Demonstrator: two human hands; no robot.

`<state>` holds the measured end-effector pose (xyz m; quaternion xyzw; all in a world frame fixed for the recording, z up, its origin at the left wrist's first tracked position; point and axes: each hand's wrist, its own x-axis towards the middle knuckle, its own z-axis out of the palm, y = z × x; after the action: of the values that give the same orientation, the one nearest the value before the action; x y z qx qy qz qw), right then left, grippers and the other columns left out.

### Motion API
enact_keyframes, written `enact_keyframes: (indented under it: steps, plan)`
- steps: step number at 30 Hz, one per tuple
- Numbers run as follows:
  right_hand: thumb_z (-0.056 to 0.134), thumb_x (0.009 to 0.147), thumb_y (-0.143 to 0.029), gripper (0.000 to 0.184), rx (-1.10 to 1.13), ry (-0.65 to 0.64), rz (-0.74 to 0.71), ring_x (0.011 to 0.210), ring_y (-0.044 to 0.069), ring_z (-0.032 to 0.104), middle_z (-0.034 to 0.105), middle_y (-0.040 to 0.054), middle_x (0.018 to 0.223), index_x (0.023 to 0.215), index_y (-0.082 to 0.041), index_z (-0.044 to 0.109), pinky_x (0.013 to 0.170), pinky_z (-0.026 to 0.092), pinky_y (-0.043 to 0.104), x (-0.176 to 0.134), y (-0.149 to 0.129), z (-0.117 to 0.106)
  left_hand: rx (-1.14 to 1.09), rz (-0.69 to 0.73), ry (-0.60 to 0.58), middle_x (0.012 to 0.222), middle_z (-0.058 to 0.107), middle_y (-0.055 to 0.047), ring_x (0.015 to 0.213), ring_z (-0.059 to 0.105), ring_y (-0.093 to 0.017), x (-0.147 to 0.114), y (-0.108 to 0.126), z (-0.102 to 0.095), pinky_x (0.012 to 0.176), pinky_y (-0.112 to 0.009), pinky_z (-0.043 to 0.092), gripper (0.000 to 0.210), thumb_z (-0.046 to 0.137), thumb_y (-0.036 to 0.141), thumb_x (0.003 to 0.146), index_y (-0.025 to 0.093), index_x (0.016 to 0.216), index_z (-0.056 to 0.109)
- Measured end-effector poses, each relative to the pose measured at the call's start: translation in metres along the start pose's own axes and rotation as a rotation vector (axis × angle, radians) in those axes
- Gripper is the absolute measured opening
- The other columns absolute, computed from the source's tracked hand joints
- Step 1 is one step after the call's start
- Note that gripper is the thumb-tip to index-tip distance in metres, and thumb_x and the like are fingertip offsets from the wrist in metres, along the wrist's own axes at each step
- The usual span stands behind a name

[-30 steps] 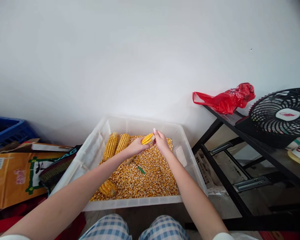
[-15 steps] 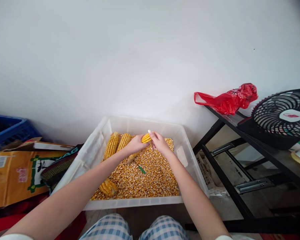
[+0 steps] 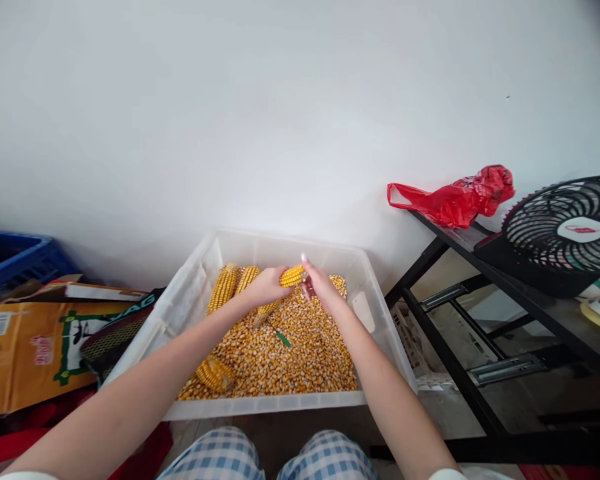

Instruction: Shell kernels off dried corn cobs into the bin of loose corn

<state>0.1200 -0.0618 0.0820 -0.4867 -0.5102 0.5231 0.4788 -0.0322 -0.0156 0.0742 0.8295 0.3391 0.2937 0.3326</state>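
Over the kernels, my left hand (image 3: 269, 287) is closed around an ear of corn (image 3: 292, 276), whose yellow end sticks out to the right. My right hand (image 3: 320, 285) grips that end, its thumb upright and its fingers curled below. Beneath them, loose corn kernels (image 3: 300, 363) cover the bottom of a translucent plastic bin (image 3: 325, 401). Ears of corn (image 3: 223, 288) lean at the bin's back left, partly behind my left arm. One more ear (image 3: 215, 373) lies at the front left. A thin green strip (image 3: 283, 339) rests on the kernels.
A black fan (image 3: 580, 230) and a red plastic bag (image 3: 455, 203) sit on a black metal-framed table (image 3: 520, 300) to the right. Left of the bin are a brown printed carton (image 3: 25, 360) and a blue crate (image 3: 25, 257). A white wall (image 3: 280, 120) rises behind.
My right thumb has lifted slightly and shifted right, showing more of the ear's end. My left hand still holds the ear, which has moved slightly left.
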Motion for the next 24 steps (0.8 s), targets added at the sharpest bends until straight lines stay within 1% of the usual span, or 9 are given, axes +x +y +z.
enact_keyframes:
  steps: [2,4,9,11,13,15,17,21,24]
  plan:
    - [0.045,0.075,-0.066,0.047,-0.022,0.015,-0.031,0.036,0.005,0.028,0.032,-0.0081,0.047,0.072,-0.019,0.051,0.034,0.024,0.019,0.0,0.005,0.003,0.023,-0.007,-0.012,0.07,0.063,-0.001,0.063,0.056,-0.017,-0.001,-0.002,0.002,0.059,-0.023,0.038,0.021,0.056,0.026,0.065,0.016,0.082,0.061]
    - [0.048,0.074,-0.065,0.045,0.005,-0.018,-0.036,0.037,0.005,0.024,0.029,-0.0087,0.048,0.072,-0.02,0.049,0.035,0.022,0.019,0.0,0.007,0.005,-0.044,-0.028,-0.042,0.07,0.063,-0.001,0.064,0.056,-0.017,-0.002,-0.003,0.003,0.06,-0.023,0.039,0.021,0.055,0.025,0.065,0.015,0.083,0.061]
    - [0.049,0.074,-0.063,0.045,0.07,-0.087,-0.057,0.04,0.005,0.03,0.034,-0.0079,0.054,0.086,-0.02,0.052,0.036,0.026,0.017,-0.002,-0.002,0.001,-0.192,-0.037,-0.059,0.077,0.064,-0.001,0.071,0.058,-0.018,0.001,-0.003,0.001,0.067,-0.023,0.041,0.022,0.052,0.028,0.068,0.015,0.084,0.06]
    - [0.041,0.076,-0.066,0.05,0.059,-0.108,-0.019,0.04,0.005,0.034,0.039,-0.0063,0.054,0.086,-0.019,0.054,0.035,0.027,0.018,-0.002,-0.005,-0.002,-0.125,0.01,-0.035,0.079,0.065,-0.002,0.073,0.059,-0.018,0.001,-0.002,0.0,0.068,-0.023,0.041,0.023,0.051,0.028,0.069,0.016,0.086,0.06]
    - [0.035,0.078,-0.069,0.054,0.033,-0.083,0.026,0.038,0.005,0.033,0.039,-0.0059,0.052,0.083,-0.019,0.055,0.034,0.026,0.018,-0.001,-0.005,-0.002,0.031,0.032,0.011,0.079,0.065,-0.003,0.071,0.06,-0.019,0.0,-0.003,0.001,0.065,-0.024,0.04,0.024,0.052,0.028,0.07,0.016,0.089,0.059]
    - [0.038,0.076,-0.068,0.053,-0.006,-0.024,0.02,0.036,0.005,0.028,0.034,-0.0075,0.049,0.083,-0.019,0.055,0.033,0.024,0.018,-0.001,-0.003,0.0,0.193,0.02,0.045,0.075,0.064,-0.005,0.066,0.059,-0.02,-0.001,-0.003,0.002,0.061,-0.024,0.038,0.025,0.054,0.029,0.068,0.016,0.09,0.058]
    - [0.047,0.074,-0.066,0.048,-0.027,0.007,-0.005,0.036,0.005,0.026,0.031,-0.0087,0.049,0.084,-0.019,0.055,0.032,0.025,0.018,-0.002,0.0,0.003,0.247,0.006,0.045,0.071,0.063,-0.005,0.062,0.058,-0.019,-0.003,-0.004,0.003,0.057,-0.024,0.037,0.023,0.055,0.028,0.068,0.016,0.086,0.058]
    - [0.048,0.075,-0.063,0.046,0.035,-0.074,-0.038,0.038,0.005,0.028,0.03,-0.0088,0.051,0.089,-0.019,0.056,0.034,0.029,0.018,-0.003,0.002,0.004,0.072,0.066,0.001,0.077,0.065,-0.004,0.068,0.06,-0.018,-0.003,-0.003,0.001,0.062,-0.023,0.04,0.021,0.053,0.025,0.07,0.016,0.088,0.059]
    - [0.046,0.077,-0.063,0.05,0.062,-0.138,-0.049,0.04,0.007,0.036,0.037,-0.0076,0.052,0.1,-0.02,0.057,0.036,0.033,0.019,-0.002,-0.001,-0.001,-0.028,0.09,-0.007,0.085,0.066,-0.003,0.076,0.061,-0.018,-0.002,-0.003,-0.001,0.069,-0.023,0.041,0.025,0.051,0.024,0.07,0.016,0.093,0.059]
